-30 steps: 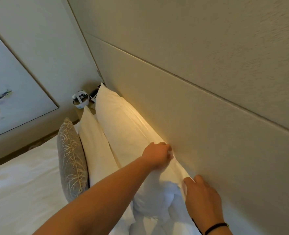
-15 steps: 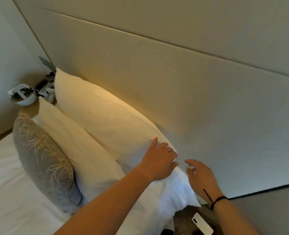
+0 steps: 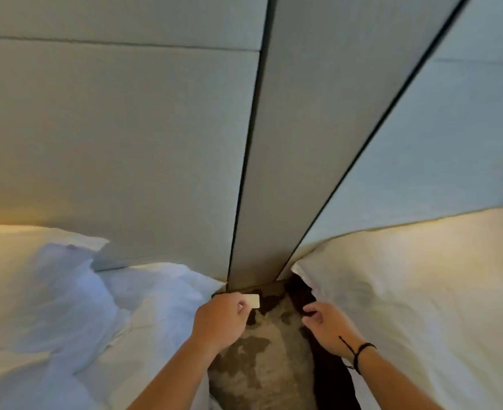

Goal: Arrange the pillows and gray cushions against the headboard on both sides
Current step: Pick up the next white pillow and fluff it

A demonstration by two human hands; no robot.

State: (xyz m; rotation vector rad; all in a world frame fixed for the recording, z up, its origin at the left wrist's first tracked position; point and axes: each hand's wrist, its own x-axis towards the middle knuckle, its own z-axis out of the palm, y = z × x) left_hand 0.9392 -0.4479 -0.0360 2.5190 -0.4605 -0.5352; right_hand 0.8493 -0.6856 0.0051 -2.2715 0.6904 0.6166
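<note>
Neither hand grips anything: left hand (image 3: 219,319) loosely curled, right hand (image 3: 328,327) relaxed, both over the carpet gap (image 3: 262,365) at six o'clock. White pillows (image 3: 415,279) lean on the headboard (image 3: 111,143) at eight and four o'clock.

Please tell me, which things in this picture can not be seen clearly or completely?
- Small white flat object, head view: the left hand covers most of it, so what it is stays unclear.
- Right hand: its fingertips blur against the dark gap by the white pillow on the right.
- White bedding on the left: cut off by the frame edge, motion-blurred.
- Gray cushions: not in view.
</note>
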